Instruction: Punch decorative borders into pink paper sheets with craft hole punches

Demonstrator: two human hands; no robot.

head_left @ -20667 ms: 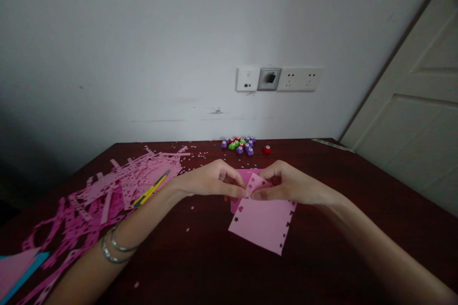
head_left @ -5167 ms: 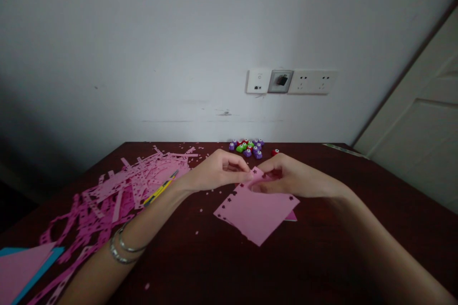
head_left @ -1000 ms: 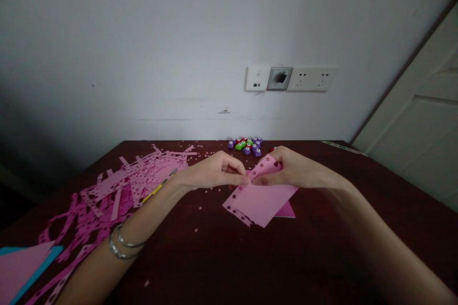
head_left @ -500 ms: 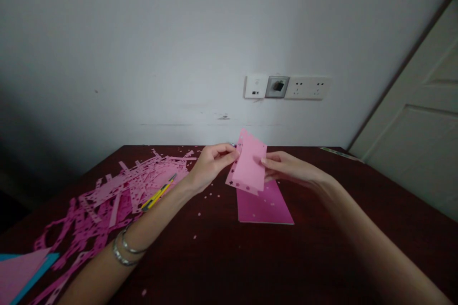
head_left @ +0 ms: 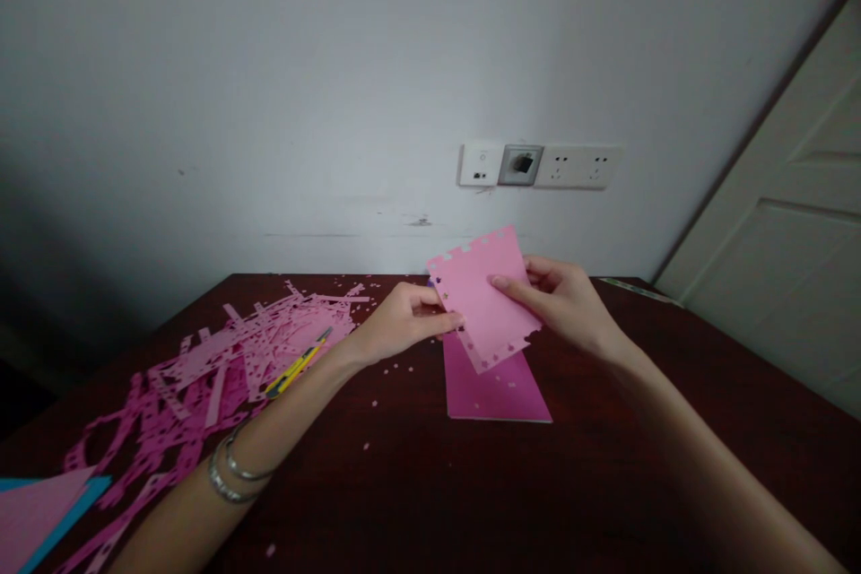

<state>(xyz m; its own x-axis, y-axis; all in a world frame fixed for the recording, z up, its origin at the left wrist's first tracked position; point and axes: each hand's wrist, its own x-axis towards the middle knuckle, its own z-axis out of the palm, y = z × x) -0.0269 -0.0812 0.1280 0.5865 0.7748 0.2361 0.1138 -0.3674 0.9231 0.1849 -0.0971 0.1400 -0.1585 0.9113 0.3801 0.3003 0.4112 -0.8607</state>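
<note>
A light pink sheet of paper, with star and flower shapes punched along its edges, is held up tilted above the table. My left hand pinches its left edge between thumb and fingers. From the right, my right hand grips it, thumb on the front face and fingers behind. Under it lies a darker pink paper stack, flat on the table with a few tiny cut-outs on top. The held paper hides most of the small coloured punches at the back.
Pink paper strips are heaped on the left of the dark table, with a yellow utility knife at their edge. Pink and blue sheets lie at the near left corner. Wall sockets are behind.
The pink paper has been lifted off the darker stack and turned, its folded-over look giving way to a flatter face. My right hand has shifted from the top edge to the right side.
</note>
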